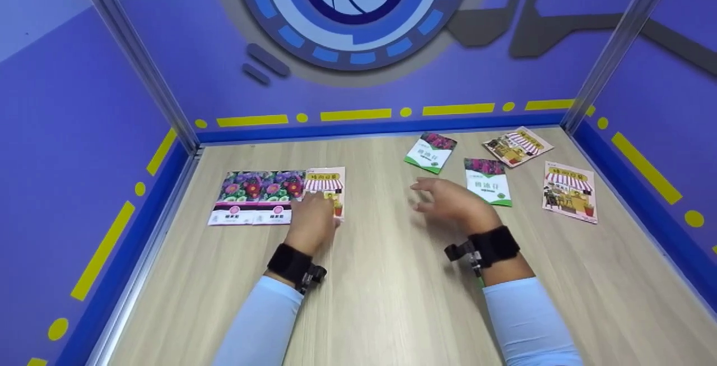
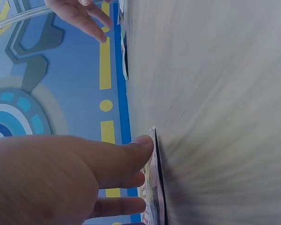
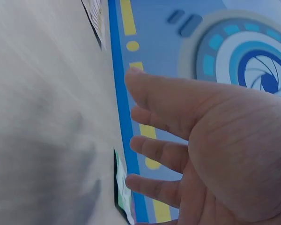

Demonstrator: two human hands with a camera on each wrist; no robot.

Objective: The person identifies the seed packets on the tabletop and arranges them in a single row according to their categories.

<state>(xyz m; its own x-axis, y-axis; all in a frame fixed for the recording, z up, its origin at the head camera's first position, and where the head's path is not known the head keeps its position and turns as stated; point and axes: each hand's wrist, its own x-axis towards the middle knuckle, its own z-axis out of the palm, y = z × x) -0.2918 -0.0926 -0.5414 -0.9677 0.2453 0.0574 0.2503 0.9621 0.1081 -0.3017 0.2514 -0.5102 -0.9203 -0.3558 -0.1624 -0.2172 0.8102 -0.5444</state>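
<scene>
While the left hand [image 1: 312,220] lies over its near half, the pink packet [image 1: 325,181] is flat on the bench [image 1: 386,287], at the right end of a row of three. Thumb of that hand is by the packet's near right corner; fingers fairly straight, held close together, tips at the printed face and gripping nothing. Cannot tell how hard they press.

Packet print: striped awning above a stall, yellow sign on top. Contents hidden by the printed cover, as with every packet on the bench.

Row, continuing left: middle flower packet [image 1: 280,189], edge against or just beside the pink one and partly behind the left hand; then left flower packet [image 1: 238,198], side by side with it. Both carry mixed blooms over a dark band and white foot.

Right hand [image 1: 456,203]: raised above the bench, spread, thumb and fingers apart, holding nothing. Nearest to it, near green-and-white packet [image 1: 487,182], just beyond the wrist side; far green-and-white packet [image 1: 431,153] lies tilted farther back.

Right of these, two more of the awning design: far awning packet [image 1: 518,146], turned at an angle near the back edge, and near awning packet [image 1: 570,192], slightly tilted, nearer the right side.

Each wrist wears a black strap; pale blue sleeves cover the forearms.
</scene>
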